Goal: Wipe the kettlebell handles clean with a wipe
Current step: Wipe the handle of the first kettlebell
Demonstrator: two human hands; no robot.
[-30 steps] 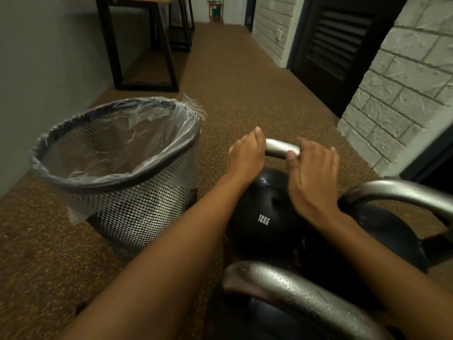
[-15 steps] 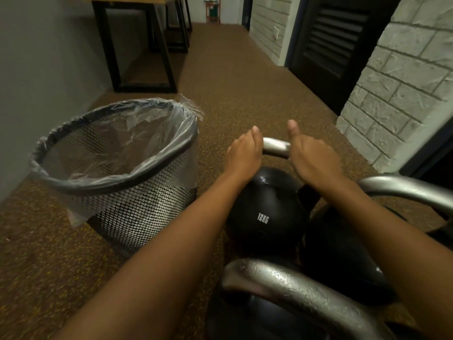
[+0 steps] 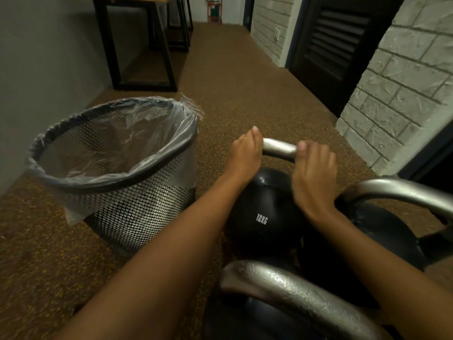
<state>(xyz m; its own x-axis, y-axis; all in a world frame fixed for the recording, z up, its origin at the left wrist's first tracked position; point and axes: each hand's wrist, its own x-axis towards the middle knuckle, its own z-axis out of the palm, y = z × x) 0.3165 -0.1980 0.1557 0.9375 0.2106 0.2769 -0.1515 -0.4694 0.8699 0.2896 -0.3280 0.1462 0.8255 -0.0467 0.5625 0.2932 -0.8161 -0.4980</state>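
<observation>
On the far side of the floor weights, the left hand curls round the left end of the silver metal handle on the round black 12KG kettlebell, fingers wrapped close together. The right hand clasps the right bend, thumb laid along the bar. No wipe shows; it may sit under that palm, I can't tell. The danger: a hard rub rocks the bell and traps fingers. Bare bar lies between both hands.

Black kettlebell, silver handle; black mesh bin.
</observation>
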